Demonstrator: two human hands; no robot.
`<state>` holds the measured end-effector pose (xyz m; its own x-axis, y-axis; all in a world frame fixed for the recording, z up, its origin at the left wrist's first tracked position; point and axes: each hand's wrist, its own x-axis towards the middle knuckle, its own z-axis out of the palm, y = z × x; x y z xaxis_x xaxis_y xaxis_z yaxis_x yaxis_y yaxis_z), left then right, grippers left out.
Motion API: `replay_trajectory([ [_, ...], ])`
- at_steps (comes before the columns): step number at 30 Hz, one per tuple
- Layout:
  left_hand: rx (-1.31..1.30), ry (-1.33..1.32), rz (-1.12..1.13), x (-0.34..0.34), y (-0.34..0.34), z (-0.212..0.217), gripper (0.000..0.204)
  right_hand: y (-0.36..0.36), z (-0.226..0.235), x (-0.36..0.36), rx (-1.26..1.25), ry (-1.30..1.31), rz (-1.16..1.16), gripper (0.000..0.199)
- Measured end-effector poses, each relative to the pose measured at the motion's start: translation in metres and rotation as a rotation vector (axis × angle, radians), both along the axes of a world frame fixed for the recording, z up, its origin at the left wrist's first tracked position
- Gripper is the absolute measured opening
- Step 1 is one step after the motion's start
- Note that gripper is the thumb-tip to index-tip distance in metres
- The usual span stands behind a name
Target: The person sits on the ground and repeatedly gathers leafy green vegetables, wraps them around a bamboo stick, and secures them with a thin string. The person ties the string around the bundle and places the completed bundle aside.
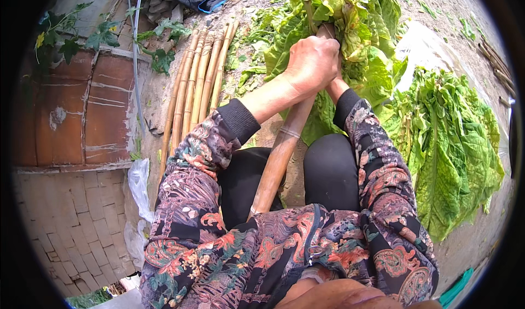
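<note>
A person in a floral jacket [262, 254] and black trousers sits with a bamboo pole [279, 156] running up between the knees. Farther up, the left hand [311, 63] is closed around the pole, where big green leaves [339, 19] are bunched on it. The right hand [334, 83] is mostly hidden behind the left, so its grip cannot be told. More poles [194, 85] lie left; a leaf pile [454, 139] lies right.
</note>
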<state>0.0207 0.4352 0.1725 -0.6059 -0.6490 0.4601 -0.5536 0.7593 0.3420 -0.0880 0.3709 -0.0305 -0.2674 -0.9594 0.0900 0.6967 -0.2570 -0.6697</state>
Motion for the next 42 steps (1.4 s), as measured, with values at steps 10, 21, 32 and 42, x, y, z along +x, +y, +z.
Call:
replay_trajectory([
  [10,0.144,-0.032,-0.264,-0.003,0.032,-0.029,0.017,0.108,0.065,-0.001,-0.212,1.301,-0.316,0.015],
  [21,0.191,-0.049,-0.202,-0.01,0.023,-0.021,0.02,0.318,-0.076,-0.213,1.443,1.751,-0.733,0.044],
  [32,0.155,-0.09,-0.184,-0.012,0.021,-0.024,0.02,0.331,-0.053,-0.226,1.143,1.435,-0.362,0.064],
  [42,0.174,-0.04,-0.223,-0.013,0.009,-0.029,0.02,0.355,-0.054,-0.229,1.031,1.229,-0.598,0.059],
])
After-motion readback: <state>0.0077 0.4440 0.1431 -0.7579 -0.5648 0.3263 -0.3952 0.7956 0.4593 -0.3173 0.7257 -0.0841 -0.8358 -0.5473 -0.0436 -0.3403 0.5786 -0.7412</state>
